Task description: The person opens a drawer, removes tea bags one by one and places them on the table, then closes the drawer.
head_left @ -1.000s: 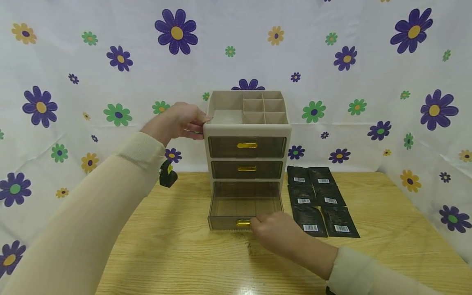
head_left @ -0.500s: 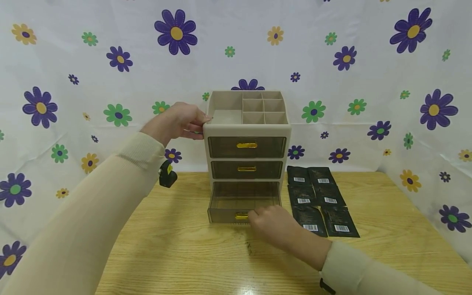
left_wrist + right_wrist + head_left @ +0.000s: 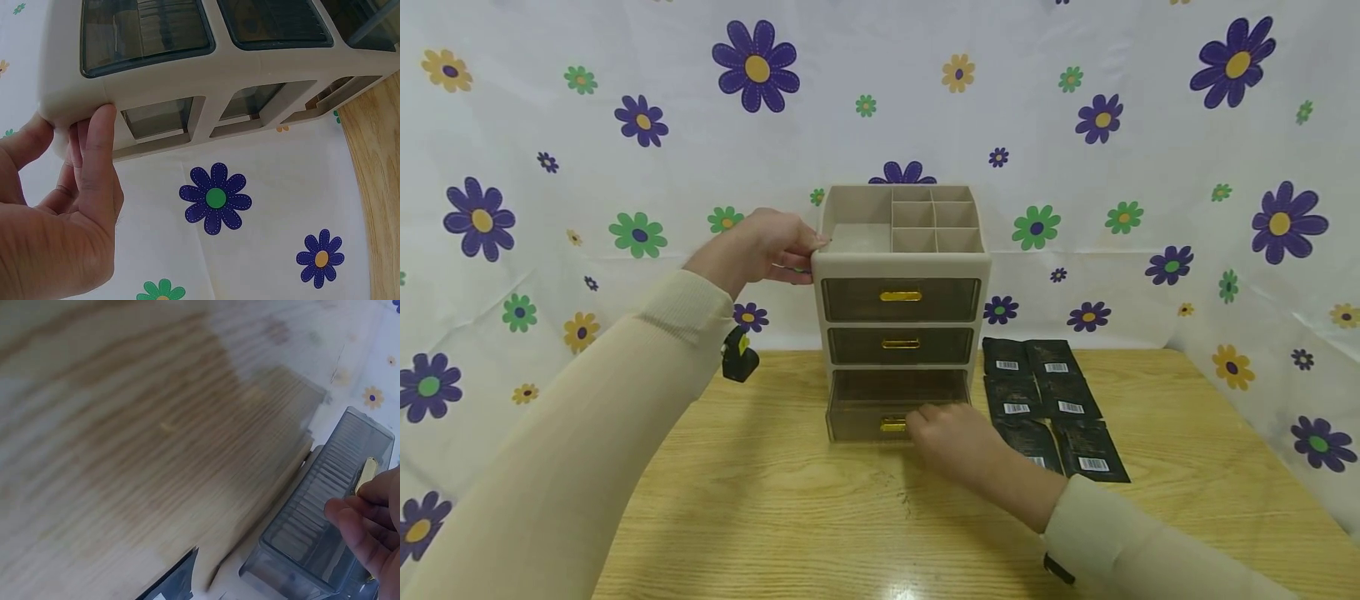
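A beige desktop drawer organizer (image 3: 902,266) stands on the wooden table, with a divided open top and smoky clear drawers. Its bottom drawer (image 3: 857,423) is partly pulled out, while the upper two sit flush. At the organizer's upper left corner, my left hand (image 3: 767,246) grips the edge, thumb on the rim and fingers against the side (image 3: 81,181). Down in front, my right hand (image 3: 955,443) has curled fingers at the right end of the bottom drawer's gold handle (image 3: 892,424). In the right wrist view, fingers pinch that handle (image 3: 367,475); part of the hand is out of frame.
Several black sachets (image 3: 1078,396) with white barcode labels lie in rows on the table, right of the organizer. Behind hangs a white cloth (image 3: 685,192) with printed flowers. Bare wooden tabletop (image 3: 760,508) extends in front.
The bottom drawer has slid inward, away from me, and my right hand has moved with it at the handle. My left hand keeps its place on the organizer's corner.
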Action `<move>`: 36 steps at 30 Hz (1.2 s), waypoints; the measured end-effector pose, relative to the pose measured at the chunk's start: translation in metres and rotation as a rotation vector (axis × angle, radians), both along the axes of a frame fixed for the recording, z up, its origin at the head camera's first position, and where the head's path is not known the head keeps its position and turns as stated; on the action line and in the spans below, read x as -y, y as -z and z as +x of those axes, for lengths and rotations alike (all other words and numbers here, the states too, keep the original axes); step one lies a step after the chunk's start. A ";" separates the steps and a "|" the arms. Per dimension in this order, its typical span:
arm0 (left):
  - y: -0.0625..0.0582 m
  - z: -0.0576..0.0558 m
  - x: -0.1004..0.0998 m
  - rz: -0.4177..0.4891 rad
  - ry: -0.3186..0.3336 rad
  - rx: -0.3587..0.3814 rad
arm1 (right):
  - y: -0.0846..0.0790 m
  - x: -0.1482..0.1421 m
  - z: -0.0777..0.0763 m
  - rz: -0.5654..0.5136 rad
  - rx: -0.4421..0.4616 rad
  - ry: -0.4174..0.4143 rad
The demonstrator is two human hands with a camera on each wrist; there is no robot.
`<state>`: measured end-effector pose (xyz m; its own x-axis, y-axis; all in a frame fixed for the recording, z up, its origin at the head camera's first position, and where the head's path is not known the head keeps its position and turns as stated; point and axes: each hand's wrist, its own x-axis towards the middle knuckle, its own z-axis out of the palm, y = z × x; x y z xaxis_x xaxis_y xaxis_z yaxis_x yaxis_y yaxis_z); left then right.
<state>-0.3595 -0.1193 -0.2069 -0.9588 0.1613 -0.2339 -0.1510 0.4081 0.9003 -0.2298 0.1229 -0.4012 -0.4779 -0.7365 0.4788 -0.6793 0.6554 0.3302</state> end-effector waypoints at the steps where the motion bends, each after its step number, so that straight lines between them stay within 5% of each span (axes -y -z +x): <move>1: 0.000 0.000 0.000 -0.002 0.000 -0.001 | 0.000 0.000 -0.002 -0.003 -0.001 -0.003; 36: 0.002 -0.003 0.004 0.007 0.010 -0.006 | 0.006 0.007 -0.063 -0.039 0.137 0.191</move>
<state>-0.3627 -0.1229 -0.2088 -0.9585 0.1729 -0.2267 -0.1411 0.4031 0.9042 -0.2930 0.1158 -0.4069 -0.6693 -0.6085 0.4263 -0.5782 0.7869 0.2155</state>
